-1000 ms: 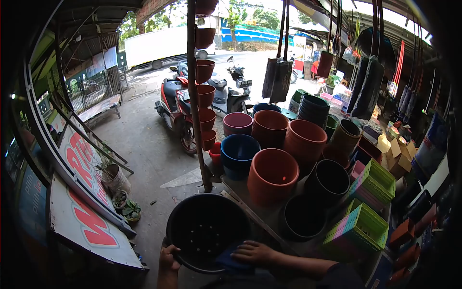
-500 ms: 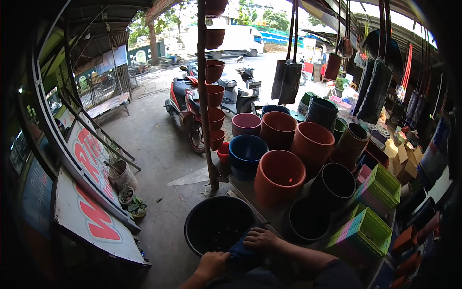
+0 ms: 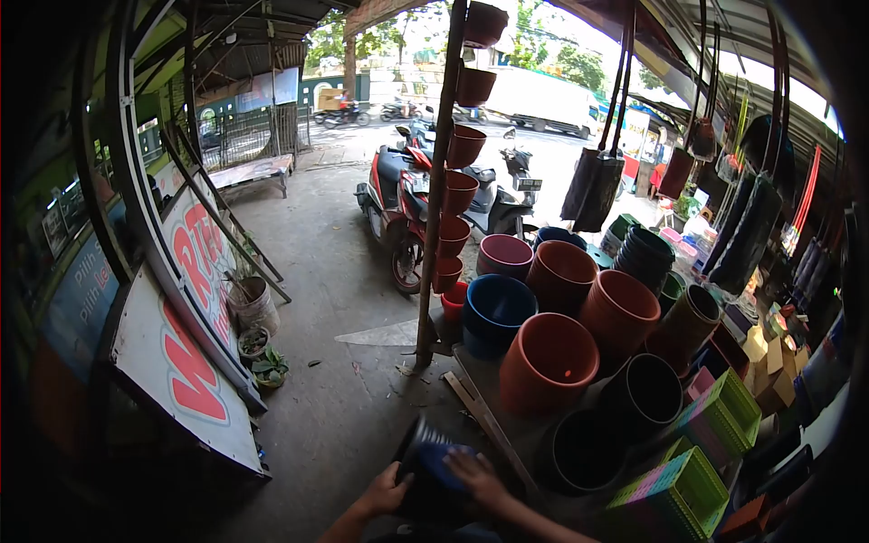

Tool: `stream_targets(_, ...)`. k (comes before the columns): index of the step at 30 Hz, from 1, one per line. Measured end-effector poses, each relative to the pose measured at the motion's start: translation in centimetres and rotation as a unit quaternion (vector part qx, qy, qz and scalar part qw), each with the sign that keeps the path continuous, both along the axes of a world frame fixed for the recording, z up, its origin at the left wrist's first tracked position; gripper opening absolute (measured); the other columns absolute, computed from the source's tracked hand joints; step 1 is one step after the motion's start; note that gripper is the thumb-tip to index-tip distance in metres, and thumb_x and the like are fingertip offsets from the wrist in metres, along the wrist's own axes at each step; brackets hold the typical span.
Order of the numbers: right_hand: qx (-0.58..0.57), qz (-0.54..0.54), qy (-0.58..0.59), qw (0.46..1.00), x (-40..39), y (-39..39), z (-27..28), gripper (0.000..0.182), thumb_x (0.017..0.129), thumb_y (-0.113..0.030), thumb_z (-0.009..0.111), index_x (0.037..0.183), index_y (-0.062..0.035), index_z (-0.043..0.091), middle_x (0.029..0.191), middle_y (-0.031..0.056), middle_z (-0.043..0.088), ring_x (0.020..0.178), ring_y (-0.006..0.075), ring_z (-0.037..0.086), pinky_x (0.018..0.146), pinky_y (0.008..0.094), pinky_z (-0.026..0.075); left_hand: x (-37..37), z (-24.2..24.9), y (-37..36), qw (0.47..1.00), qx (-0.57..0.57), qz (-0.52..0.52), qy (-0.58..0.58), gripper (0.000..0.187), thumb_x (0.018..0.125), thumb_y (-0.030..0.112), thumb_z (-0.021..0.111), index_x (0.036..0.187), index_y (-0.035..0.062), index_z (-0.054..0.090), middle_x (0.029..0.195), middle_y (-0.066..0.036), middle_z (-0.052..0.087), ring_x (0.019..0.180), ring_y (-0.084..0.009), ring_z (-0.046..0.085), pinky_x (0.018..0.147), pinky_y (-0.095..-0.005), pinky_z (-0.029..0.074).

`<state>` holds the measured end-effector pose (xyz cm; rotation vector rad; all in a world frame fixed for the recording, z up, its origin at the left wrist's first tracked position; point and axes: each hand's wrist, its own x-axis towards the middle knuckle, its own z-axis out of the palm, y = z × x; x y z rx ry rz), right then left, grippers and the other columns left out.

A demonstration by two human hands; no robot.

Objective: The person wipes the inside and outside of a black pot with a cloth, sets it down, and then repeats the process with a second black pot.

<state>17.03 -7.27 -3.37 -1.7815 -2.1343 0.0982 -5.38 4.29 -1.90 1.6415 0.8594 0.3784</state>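
Note:
A black round tub (image 3: 418, 452) is tipped up at the bottom centre, its ridged side showing, partly dark and hidden by the hands. My left hand (image 3: 387, 489) is closed round its left edge. Under my right hand (image 3: 472, 472) lies a blue cloth (image 3: 438, 460) against the tub's side; the fingers are stretched out and slightly smeared by motion. The tub's lower part fades into shadow.
Orange pots (image 3: 549, 364), a blue pot (image 3: 500, 313) and black pots (image 3: 643, 391) stand to the right, with green baskets (image 3: 697, 484) nearer. A pole (image 3: 440, 199) with hanging pots rises ahead. Motorcycles (image 3: 398, 195) are parked beyond; a white signboard (image 3: 186, 380) leans left.
The tub has gone from lying mouth up to tipped on its side. My right hand has moved from gripping the cloth to lying spread over it. The view has shifted left.

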Motion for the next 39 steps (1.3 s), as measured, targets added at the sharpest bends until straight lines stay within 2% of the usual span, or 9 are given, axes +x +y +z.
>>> stream_targets(1,0.004,0.048,0.096,0.994,-2.8,-0.5,2.0,0.067,0.088,-0.027,0.046,0.152,-0.0143,0.028,0.161,0.0084,0.018,0.149,0.0245,0.014,0.118,0.0471,0.005,0.0,-0.4,-0.1,0.985,-0.113,0.043,-0.121,0.037,0.098,0.033,0.055,0.120,0.0033,0.053,0.105,-0.011,0.066,0.093,-0.0185,0.063,0.081,-0.0305,0.050)
stream_targets(3,-0.075,0.047,-0.242,0.966,-6.8,-0.5,3.6,0.070,0.084,-0.032,0.051,0.148,-0.0097,0.033,0.160,0.0116,0.017,0.148,0.0284,0.016,0.117,0.0448,0.009,-0.2,-1.9,0.3,0.971,-0.164,0.060,-0.163,0.046,0.098,0.035,0.057,0.126,-0.0001,0.049,0.109,-0.006,0.061,0.096,-0.0121,0.057,0.082,-0.0284,0.049)
stream_targets(15,-0.038,0.099,-0.018,0.994,-1.1,7.6,12.2,0.066,0.085,-0.037,0.060,0.142,-0.0093,0.041,0.151,0.0165,0.036,0.137,0.0352,0.037,0.109,0.0449,0.032,-2.5,1.6,0.1,0.944,-0.228,0.072,-0.229,0.051,0.096,0.045,0.055,0.117,-0.0013,0.058,0.102,-0.005,0.067,0.088,-0.0098,0.061,0.076,-0.0251,0.051)
stream_targets(21,-0.319,-0.121,0.599,0.724,6.7,12.0,8.9,0.044,0.095,-0.034,0.057,0.127,-0.0047,0.058,0.109,0.0089,0.064,0.095,0.0167,0.061,0.085,0.0297,0.048,-5.2,1.3,-0.1,0.950,-0.178,0.031,-0.255,0.053,0.097,0.044,0.054,0.122,-0.0030,0.055,0.101,-0.006,0.067,0.085,-0.0103,0.062,0.074,-0.0242,0.050)
stream_targets(28,-0.340,-0.148,0.495,0.786,6.2,12.6,6.5,0.049,0.093,-0.043,0.057,0.121,-0.0023,0.057,0.095,0.0052,0.062,0.081,0.0123,0.059,0.071,0.0296,0.049,-4.5,3.7,-0.7,0.967,-0.172,-0.014,-0.190,0.064,0.095,0.052,0.052,0.128,-0.0036,0.054,0.114,-0.011,0.065,0.098,-0.0131,0.061,0.083,-0.0294,0.050)
stream_targets(31,-0.135,-0.038,0.203,0.969,1.1,12.1,8.2,0.070,0.094,-0.048,0.050,0.142,0.0017,0.037,0.140,0.0234,0.045,0.126,0.0333,0.049,0.104,0.0413,0.039,-3.4,1.4,0.4,0.986,-0.124,0.039,-0.103,0.065,0.095,0.055,0.050,0.126,-0.0018,0.055,0.106,-0.008,0.065,0.093,-0.0127,0.061,0.080,-0.0279,0.050)
stream_targets(33,-0.100,0.006,0.014,0.995,-3.1,11.0,9.7,0.078,0.090,-0.048,0.050,0.147,0.0009,0.028,0.155,0.0247,0.022,0.144,0.0364,0.023,0.116,0.0450,0.021,-2.6,0.8,0.7,0.991,-0.107,0.077,-0.023,0.064,0.095,0.057,0.048,0.123,-0.0005,0.056,0.099,-0.006,0.066,0.088,-0.0128,0.061,0.077,-0.0266,0.051)
stream_targets(35,-0.057,0.054,-0.108,0.991,-6.2,9.6,11.1,0.081,0.085,-0.046,0.054,0.146,0.0014,0.030,0.157,0.0217,0.018,0.146,0.0364,0.017,0.117,0.0467,0.016,-0.7,3.4,1.4,0.898,-0.253,0.179,-0.312,0.068,0.095,0.059,0.045,0.125,-0.0012,0.055,0.110,-0.011,0.065,0.100,-0.0185,0.063,0.088,-0.0324,0.051)
stream_targets(39,0.017,0.127,-0.041,0.991,-9.8,6.5,9.8,0.072,0.086,-0.040,0.053,0.144,-0.0013,0.036,0.158,0.0182,0.020,0.147,0.0348,0.016,0.118,0.0458,0.010,-0.6,4.6,3.5,0.752,-0.409,0.228,-0.464,0.066,0.097,0.055,0.045,0.126,-0.0036,0.053,0.117,-0.015,0.063,0.103,-0.0233,0.063,0.091,-0.0375,0.051)
